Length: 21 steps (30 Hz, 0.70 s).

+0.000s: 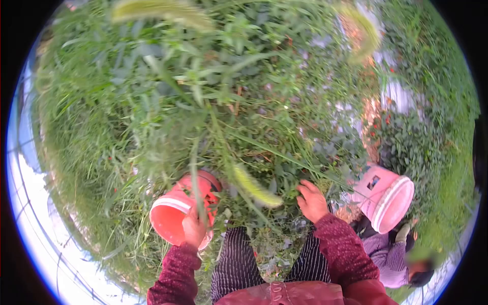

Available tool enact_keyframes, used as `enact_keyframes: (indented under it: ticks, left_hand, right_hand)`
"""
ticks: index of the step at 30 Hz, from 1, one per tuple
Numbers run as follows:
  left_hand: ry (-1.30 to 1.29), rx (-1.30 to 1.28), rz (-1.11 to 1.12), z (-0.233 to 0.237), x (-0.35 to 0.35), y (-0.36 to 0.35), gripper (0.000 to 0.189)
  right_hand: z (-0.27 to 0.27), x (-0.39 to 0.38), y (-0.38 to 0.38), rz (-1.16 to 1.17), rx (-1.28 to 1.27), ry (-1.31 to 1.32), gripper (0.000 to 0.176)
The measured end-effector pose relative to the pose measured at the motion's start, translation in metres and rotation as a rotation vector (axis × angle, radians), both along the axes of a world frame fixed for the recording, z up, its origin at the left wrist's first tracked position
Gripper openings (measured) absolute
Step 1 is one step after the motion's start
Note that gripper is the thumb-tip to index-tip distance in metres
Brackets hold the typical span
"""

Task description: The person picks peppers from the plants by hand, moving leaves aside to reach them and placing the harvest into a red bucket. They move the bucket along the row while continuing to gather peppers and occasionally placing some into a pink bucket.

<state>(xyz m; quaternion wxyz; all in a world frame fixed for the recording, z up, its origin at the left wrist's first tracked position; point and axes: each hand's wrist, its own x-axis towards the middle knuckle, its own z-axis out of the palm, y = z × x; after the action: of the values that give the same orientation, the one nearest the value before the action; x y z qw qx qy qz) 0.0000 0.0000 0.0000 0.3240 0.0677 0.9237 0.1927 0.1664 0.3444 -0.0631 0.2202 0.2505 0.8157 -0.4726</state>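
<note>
My left hand is closed on the rim of a red bucket. The bucket is tilted on its side among the grass, its pale-rimmed mouth towards me. My right hand reaches down to the low leafy plants in front of my knees. Its fingers are a little apart, with nothing visible in them; leaves partly hide what lies beneath the fingertips. A green bristly grass head hangs across the view between my two hands.
To my right a pink bucket with a white rim lies tilted. Beside it a person in a striped top crouches, one gloved hand showing. Small red fruits dot the plants along a pale sheet strip.
</note>
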Motion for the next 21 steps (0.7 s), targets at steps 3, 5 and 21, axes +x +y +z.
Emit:
enact_keyframes:
  ticks: [3, 5, 21]
  left_hand:
    - [-0.004, -0.291, -0.049, 0.009, -0.005, -0.068, 0.041]
    - [-0.088, -0.506, -0.095, 0.010, -0.011, -0.093, 0.040]
    - [0.198, -0.478, -0.859, -0.048, -0.071, -0.143, 0.048]
  right_hand:
    - [0.028, -0.001, -0.016, 0.011, 0.075, -0.003, 0.040]
    - [0.043, -0.007, -0.024, 0.056, 0.140, -0.031, 0.034]
    - [0.103, 0.113, 0.005, -0.290, 0.422, -0.174, 0.020]
